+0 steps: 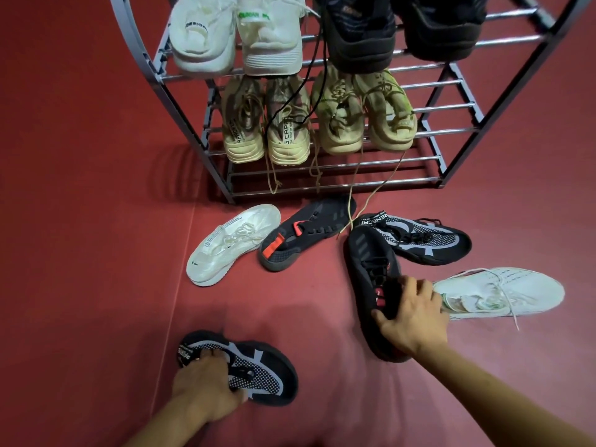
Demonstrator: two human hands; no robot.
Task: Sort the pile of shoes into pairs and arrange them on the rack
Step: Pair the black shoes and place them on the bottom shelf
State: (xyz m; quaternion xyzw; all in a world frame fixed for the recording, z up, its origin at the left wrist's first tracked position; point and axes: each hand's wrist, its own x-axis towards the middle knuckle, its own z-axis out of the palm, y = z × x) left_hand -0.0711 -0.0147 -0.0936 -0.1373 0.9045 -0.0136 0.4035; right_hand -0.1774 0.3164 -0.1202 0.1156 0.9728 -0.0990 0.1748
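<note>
On the red floor, my left hand (206,387) grips a black shoe with grey mesh (258,369) at its collar. My right hand (411,321) grips a black shoe with red accents (371,269) around its opening. Its match, a second black and red shoe (303,233), lies nearer the rack. The other black and grey mesh shoe (422,237) lies behind my right hand. One white shoe (232,243) lies at the left and another white shoe (503,291) at the right. The metal rack (451,108) stands ahead.
The rack's upper shelf holds a white pair (235,37) and a black pair (403,30). The shelf below holds two beige pairs (316,121), their laces dangling to the floor. The lowest rails (332,179) hold nothing.
</note>
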